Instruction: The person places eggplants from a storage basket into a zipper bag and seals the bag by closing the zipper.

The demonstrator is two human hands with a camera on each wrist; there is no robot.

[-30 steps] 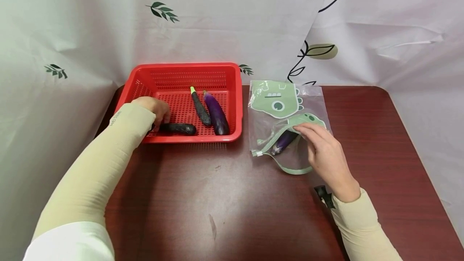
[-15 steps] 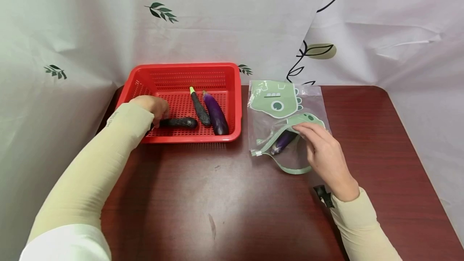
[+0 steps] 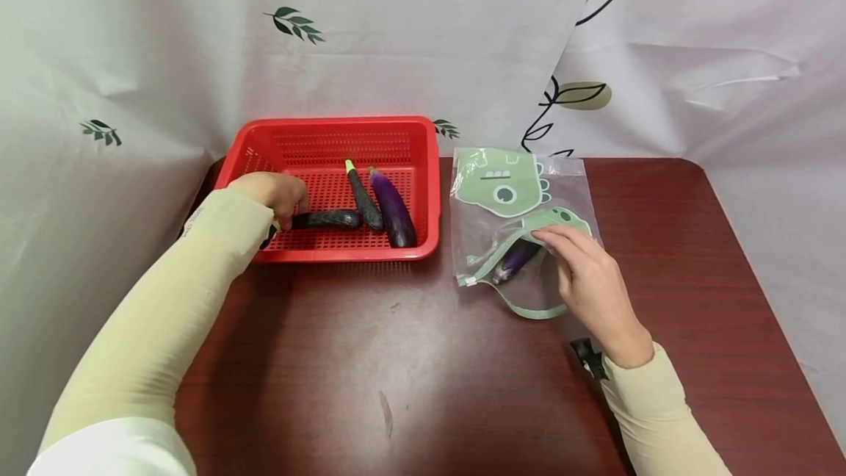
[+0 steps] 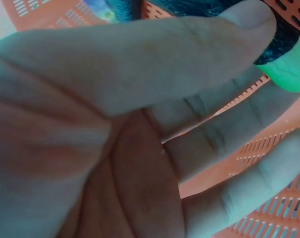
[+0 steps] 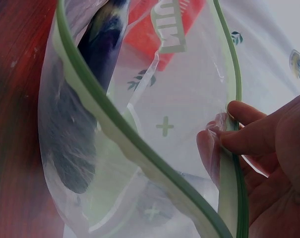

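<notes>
Inside the red basket point(image 3: 350, 255), my left hand point(image 3: 272, 195) grips a dark zucchini point(image 3: 332, 220) near one end. The left wrist view has my thumb lying across it beside its light green stem end point(image 4: 291, 69). A second zucchini point(image 3: 364, 200) and a purple eggplant point(image 3: 394, 213) lie side by side at the basket's right. My right hand point(image 3: 595, 285) pinches the green-edged rim of a clear zip bag point(image 3: 472, 233), holding its mouth apart. An eggplant point(image 5: 73, 144) is in the bag, partly covered by its printed side in the head view.
Brown table point(image 3: 370, 373) runs in front of the basket and bag. A white curtain point(image 3: 396, 42) with leaf prints hangs close behind them and at both sides. The bag's slider point(image 3: 471, 280) sits at its left corner.
My left hand and the zucchini have shifted slightly towards the back of the basket. My right hand stays on the bag rim, almost still.
</notes>
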